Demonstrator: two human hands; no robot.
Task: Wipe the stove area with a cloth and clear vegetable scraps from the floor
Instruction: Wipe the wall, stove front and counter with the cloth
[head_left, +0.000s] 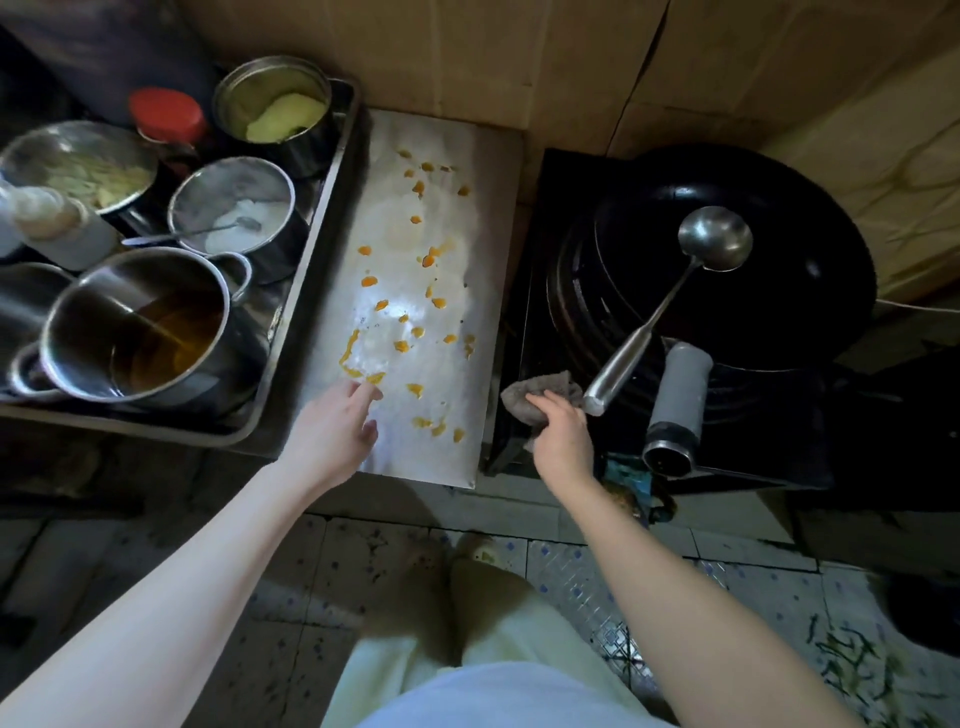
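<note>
A steel counter sheet beside the stove is spattered with several orange food bits. My left hand reaches over its near edge with relaxed fingers, the fingertips touching an orange smear. My right hand grips a crumpled grey-brown cloth at the front left corner of the black stove. Green vegetable scraps lie scattered on the tiled floor at lower right.
A black wok sits on the stove with a steel ladle in it and its grey handle pointing toward me. A metal tray on the left holds several pots, bowls and bottles. Cardboard lines the back wall.
</note>
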